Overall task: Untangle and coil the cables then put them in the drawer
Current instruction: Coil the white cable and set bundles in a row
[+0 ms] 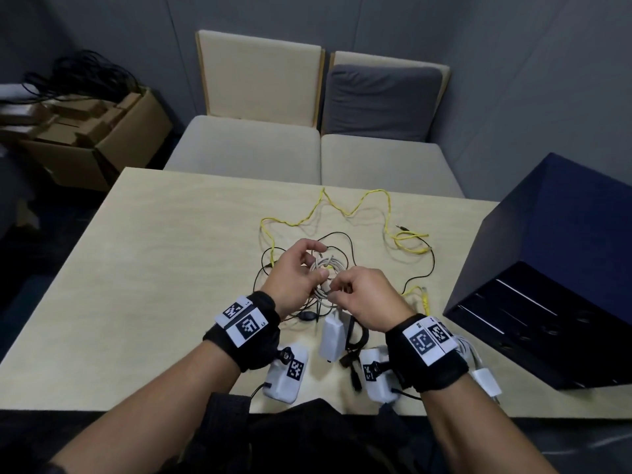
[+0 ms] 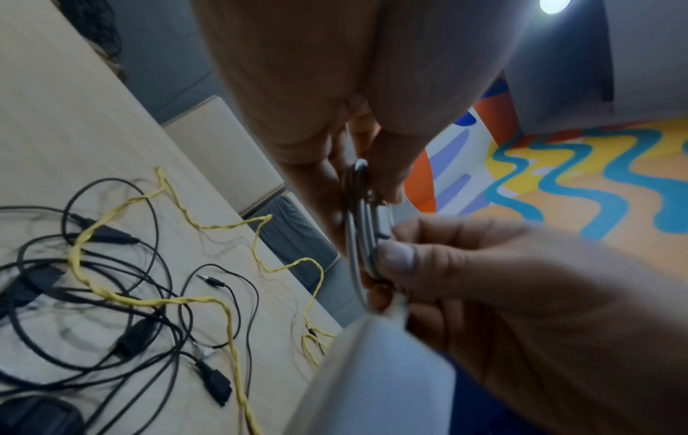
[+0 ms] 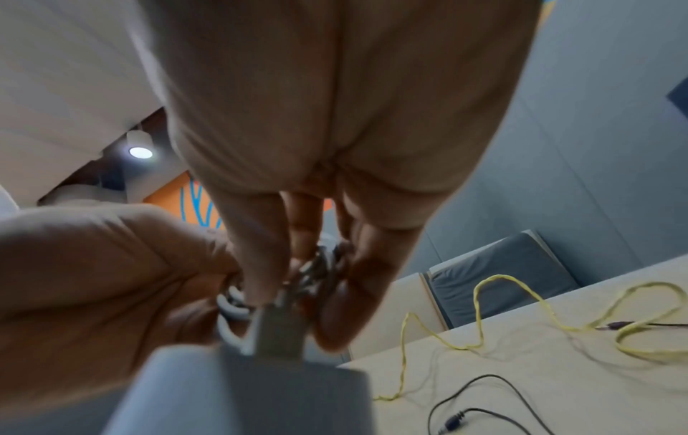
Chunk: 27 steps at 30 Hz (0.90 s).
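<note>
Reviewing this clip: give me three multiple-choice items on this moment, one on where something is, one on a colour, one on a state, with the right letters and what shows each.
1. Where does the dark blue drawer unit stand?
A. on the table's right side
B. on the chairs
C. in the cardboard box

2. What colour is the long twisted cable lying loose across the table?
A. red
B. yellow
C. green

3. What state is the white cable in?
A. stretched straight on the table
B. stowed in the drawer
C. looped in a coil held by both hands

Answers:
1 A, the head view shows it on the tabletop at right.
2 B, plainly yellow in all views.
3 C, left hand and right hand both grip the loops above the table.
</note>
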Available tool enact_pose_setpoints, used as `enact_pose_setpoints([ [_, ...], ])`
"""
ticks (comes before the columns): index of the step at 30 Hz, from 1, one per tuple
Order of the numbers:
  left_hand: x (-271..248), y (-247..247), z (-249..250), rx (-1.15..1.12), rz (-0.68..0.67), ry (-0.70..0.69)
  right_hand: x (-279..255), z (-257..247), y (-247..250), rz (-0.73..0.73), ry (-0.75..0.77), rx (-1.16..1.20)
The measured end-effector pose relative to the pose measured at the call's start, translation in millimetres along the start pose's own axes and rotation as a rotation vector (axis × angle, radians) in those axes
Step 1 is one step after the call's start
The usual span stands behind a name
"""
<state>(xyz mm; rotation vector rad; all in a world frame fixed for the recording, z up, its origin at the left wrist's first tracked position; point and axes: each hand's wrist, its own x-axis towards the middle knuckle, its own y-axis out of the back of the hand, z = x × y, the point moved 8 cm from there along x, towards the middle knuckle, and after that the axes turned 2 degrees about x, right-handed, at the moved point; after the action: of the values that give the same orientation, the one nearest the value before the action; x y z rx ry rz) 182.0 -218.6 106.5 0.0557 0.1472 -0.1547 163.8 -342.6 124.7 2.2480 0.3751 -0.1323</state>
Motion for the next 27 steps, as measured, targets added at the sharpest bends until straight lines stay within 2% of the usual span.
enact_pose_setpoints([
  [4, -0.8, -9.7, 4.2, 0.067, -0.049, -0.032, 4.0, -3.8, 1.0, -0.059, 0.026, -0.155],
  [9, 1.3, -16.2, 9.6, 0.135, -0.131, -0.052, 6.9, -4.1, 8.0, -0.086, 0.018, -0.163],
  [14, 6.9, -14.8, 10.4, 0.222, -0.113, -0.073, 10.3, -3.7, 11.2, -0.008, 0.039, -0.175],
  [20, 12.5, -11.5, 18.2, 0.355, -0.072, -0.091, 10.8, -5.0, 18.7, 0.119, 0.035, 0.083],
  [27, 15.0, -2.1, 18.9, 0.198, -0.022, -0.055, 14.2, 5.2, 20.7, 0.109, -0.047, 0.255],
])
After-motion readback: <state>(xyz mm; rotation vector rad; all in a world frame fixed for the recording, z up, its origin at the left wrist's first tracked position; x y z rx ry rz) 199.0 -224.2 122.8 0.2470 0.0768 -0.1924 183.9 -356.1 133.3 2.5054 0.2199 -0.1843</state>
